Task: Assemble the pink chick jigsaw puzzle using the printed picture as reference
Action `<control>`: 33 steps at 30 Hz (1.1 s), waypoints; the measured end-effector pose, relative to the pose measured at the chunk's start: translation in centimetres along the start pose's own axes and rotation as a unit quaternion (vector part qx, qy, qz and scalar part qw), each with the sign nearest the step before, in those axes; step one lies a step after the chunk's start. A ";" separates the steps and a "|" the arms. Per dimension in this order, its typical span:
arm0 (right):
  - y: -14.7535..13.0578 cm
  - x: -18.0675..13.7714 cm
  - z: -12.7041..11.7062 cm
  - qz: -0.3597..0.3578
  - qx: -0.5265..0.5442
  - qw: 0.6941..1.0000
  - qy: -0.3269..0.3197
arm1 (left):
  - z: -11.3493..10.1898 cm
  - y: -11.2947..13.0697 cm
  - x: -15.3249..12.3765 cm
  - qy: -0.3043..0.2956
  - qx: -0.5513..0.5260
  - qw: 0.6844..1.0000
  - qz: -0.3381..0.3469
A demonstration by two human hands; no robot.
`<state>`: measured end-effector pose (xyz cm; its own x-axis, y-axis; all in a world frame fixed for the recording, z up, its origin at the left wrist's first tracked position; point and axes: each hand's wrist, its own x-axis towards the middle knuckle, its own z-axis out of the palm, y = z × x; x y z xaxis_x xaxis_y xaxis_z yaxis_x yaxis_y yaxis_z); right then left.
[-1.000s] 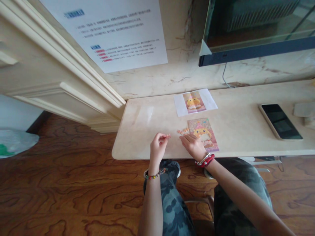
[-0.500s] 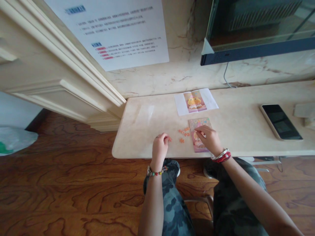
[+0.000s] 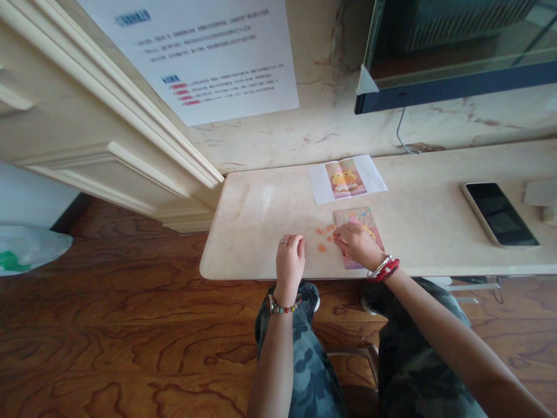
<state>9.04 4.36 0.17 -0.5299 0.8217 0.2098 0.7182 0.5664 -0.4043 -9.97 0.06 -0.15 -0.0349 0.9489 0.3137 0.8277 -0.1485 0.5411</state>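
Partly covered by my right hand, a small jigsaw puzzle (image 3: pixel 354 216) in pink tones lies on the pale tabletop (image 3: pixel 248 232). My right hand (image 3: pixel 357 244) is closed in a pinch at the puzzle's left edge, beside several loose orange puzzle pieces (image 3: pixel 322 248); what its fingertips hold is hidden. To the left of those pieces, my left hand (image 3: pixel 290 258) is closed just above the table near its front edge. An orange puzzle piece showed at its fingertips a moment ago; the curled fingers now hide it.
Behind the puzzle lies a creased paper sheet (image 3: pixel 376 174) with a printed yellow character. A phone (image 3: pixel 500 213) rests to the right. A dark screen (image 3: pixel 452 52) and a printed notice (image 3: pixel 226 64) are on the wall. A cable (image 3: pixel 400 130) hangs below the screen.
My right hand has moved left and slightly down, from over the puzzle toward the loose pieces. My left hand has shifted a little right and turned, still closed.
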 end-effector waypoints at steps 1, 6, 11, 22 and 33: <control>0.4 -0.4 -0.3 -0.002 0.025 1.000 0.014 | 0.0 0.3 -0.1 0.000 -0.005 1.000 0.006; 2.8 -3.1 -2.0 -0.017 0.110 0.993 0.045 | 0.6 2.3 -0.5 -0.021 -0.024 0.999 0.036; 4.2 -4.3 -2.6 0.033 0.117 0.992 0.045 | 2.0 4.4 -1.1 -0.087 -0.018 0.991 0.095; 4.4 -4.6 -1.9 0.155 0.178 0.971 0.039 | 3.4 5.8 -1.7 -0.108 0.046 0.987 0.110; 3.3 -4.2 -1.4 0.108 0.154 0.980 0.056 | 3.7 5.7 -1.7 -0.130 0.040 0.985 0.107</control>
<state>14.31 2.84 -0.80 -0.3148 0.9323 0.1782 0.6289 0.3455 -0.6965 -3.17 -1.36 -0.45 0.2814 0.9389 0.1982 0.8423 -0.3406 0.4177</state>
